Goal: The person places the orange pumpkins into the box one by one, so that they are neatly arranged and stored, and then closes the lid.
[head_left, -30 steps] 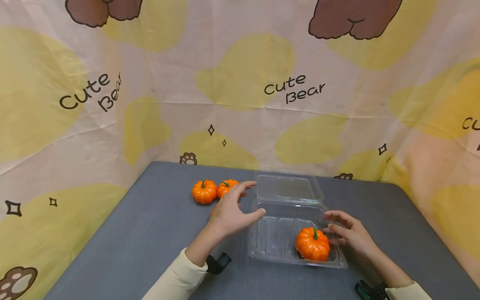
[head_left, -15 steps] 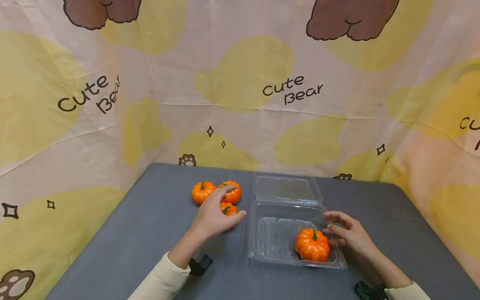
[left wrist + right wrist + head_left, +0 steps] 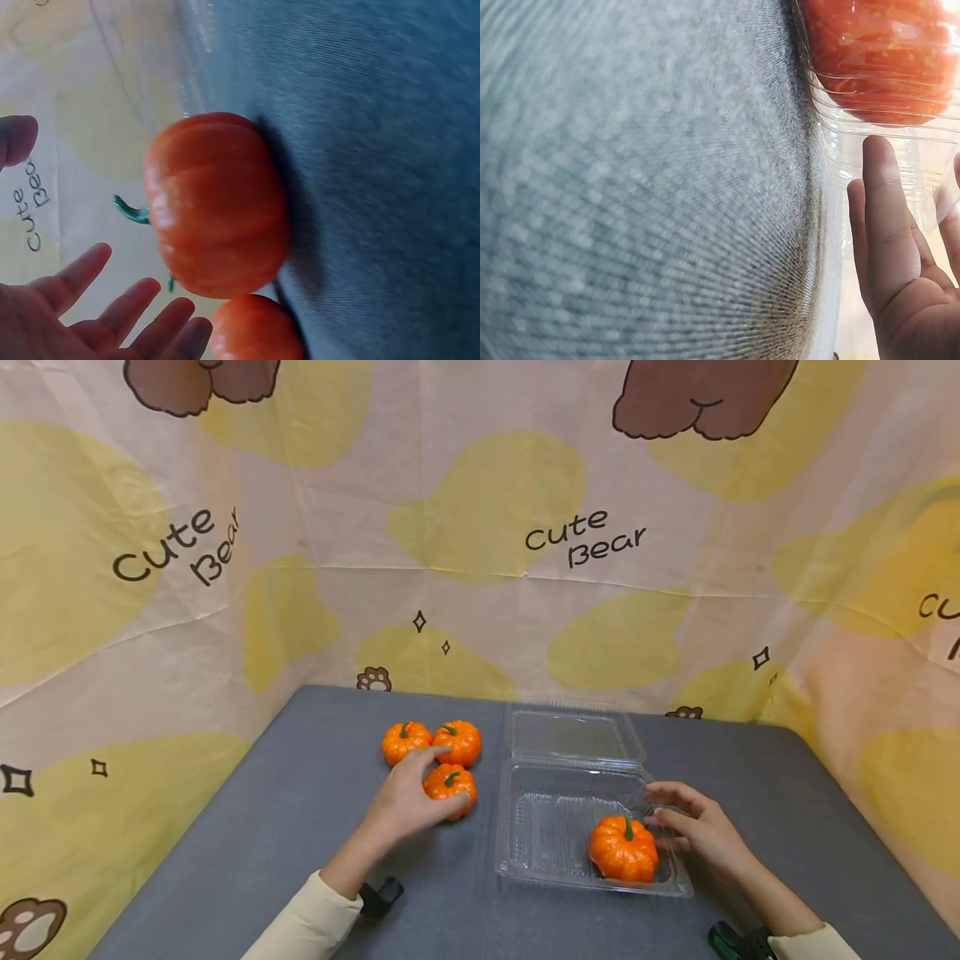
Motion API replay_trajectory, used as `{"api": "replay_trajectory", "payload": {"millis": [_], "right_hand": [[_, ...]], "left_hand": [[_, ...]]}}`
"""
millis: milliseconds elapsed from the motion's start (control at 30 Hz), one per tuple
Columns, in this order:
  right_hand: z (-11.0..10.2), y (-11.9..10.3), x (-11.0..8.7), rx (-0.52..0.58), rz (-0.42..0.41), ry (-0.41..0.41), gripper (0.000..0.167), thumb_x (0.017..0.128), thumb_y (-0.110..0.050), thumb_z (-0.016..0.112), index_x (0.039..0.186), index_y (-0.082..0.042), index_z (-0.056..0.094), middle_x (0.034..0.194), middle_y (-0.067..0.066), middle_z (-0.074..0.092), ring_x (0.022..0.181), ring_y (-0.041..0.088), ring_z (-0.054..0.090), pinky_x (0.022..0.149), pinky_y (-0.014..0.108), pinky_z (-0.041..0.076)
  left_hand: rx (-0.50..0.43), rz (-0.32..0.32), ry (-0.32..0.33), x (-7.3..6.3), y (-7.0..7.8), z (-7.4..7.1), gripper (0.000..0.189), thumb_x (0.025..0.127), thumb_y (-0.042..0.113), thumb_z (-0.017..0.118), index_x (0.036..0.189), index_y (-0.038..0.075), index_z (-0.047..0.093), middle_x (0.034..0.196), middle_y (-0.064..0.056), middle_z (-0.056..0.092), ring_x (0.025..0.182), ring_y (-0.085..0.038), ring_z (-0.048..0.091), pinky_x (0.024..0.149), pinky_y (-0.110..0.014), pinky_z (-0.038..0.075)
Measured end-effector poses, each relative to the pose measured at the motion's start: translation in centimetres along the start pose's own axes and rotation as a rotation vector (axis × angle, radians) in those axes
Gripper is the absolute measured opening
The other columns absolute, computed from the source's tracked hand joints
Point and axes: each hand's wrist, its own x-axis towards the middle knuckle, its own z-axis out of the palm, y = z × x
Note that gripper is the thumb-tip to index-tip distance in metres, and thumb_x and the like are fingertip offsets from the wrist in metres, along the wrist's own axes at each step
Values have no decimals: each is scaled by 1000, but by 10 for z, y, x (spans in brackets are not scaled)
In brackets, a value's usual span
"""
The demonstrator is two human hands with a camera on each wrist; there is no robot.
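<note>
My left hand (image 3: pixel 405 797) reaches round the nearest small orange pumpkin (image 3: pixel 452 783), thumb on its near side and fingers spread behind. The left wrist view has a gap between those fingers and the pumpkin (image 3: pixel 221 206), whose green stem points up off the cloth. Behind it sit two more pumpkins, one at left (image 3: pixel 406 741) and another at right (image 3: pixel 459 739). A clear plastic clamshell box (image 3: pixel 551 827) stands with its lid folded back, a single pumpkin (image 3: pixel 624 852) in its front right. My right hand (image 3: pixel 708 835) rests at the box's right wall, fingers (image 3: pixel 885 202) fairly straight.
The clear lid (image 3: pixel 577 735) lies flat behind the box. Grey cloth covers the table (image 3: pixel 322 760). A printed curtain (image 3: pixel 480 527) hangs along the back and both sides of the table.
My left hand has moved left and down, from beside the box to the nearest pumpkin. The right hand, the box and the pumpkins stay in place.
</note>
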Motion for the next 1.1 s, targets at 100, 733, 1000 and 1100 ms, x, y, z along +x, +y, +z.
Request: {"api": "replay_trajectory", "payload": {"millis": [100,733,1000,1100], "right_hand": [[0,-1,0,-2,4,9,45,96,-16,57,135,2,44,120,5,60,95,12,69,72,38,59],[0,0,0,-14,-22,-8,45,97,-14,55,137,4,41,127,21,54,94,11,68,72,40,59],[0,0,0,-8,-21,-10,45,97,-14,54,136,4,41,123,10,58,94,10,68,72,39,59],[0,0,0,-5,-21,-10,45,97,-14,54,136,4,41,122,9,58,94,10,68,72,39,59]], "left_hand": [[-14,-23,-18,0,-5,1,65,69,41,78,127,19,60,132,-6,58,119,-27,55,97,-46,46],[-60,-85,-60,5,-26,7,57,68,26,81,120,14,62,120,-5,63,98,-21,60,86,-39,49],[-78,-93,-66,4,-28,9,54,67,21,82,117,14,63,118,-6,64,100,-22,63,87,-41,51],[-87,-95,-70,5,-29,9,54,67,20,82,117,13,63,119,-6,64,103,-23,64,89,-42,51]]}}
